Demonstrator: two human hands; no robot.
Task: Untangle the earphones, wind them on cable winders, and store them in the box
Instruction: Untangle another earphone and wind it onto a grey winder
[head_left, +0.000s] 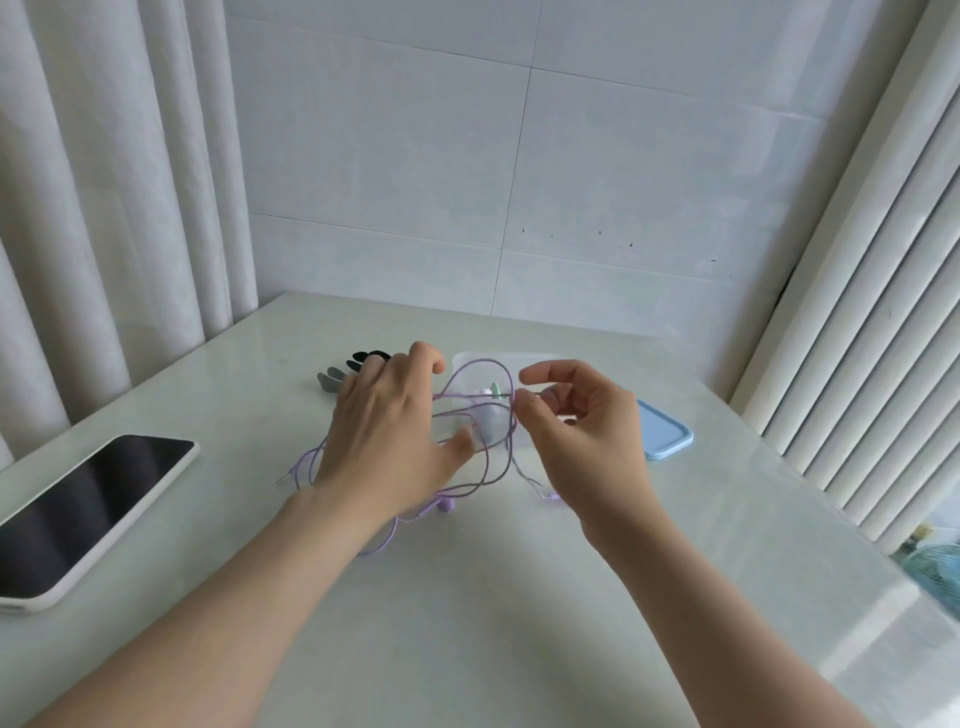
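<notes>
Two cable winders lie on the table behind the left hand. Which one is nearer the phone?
The grey cable winder. It lies to the left of the black cable winder, on the side towards the phone.

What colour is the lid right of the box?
The lid is light blue; the head view shows it.

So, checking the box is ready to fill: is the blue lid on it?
No, the blue lid lies flat on the table to the right of the clear box, whose top is uncovered.
</notes>
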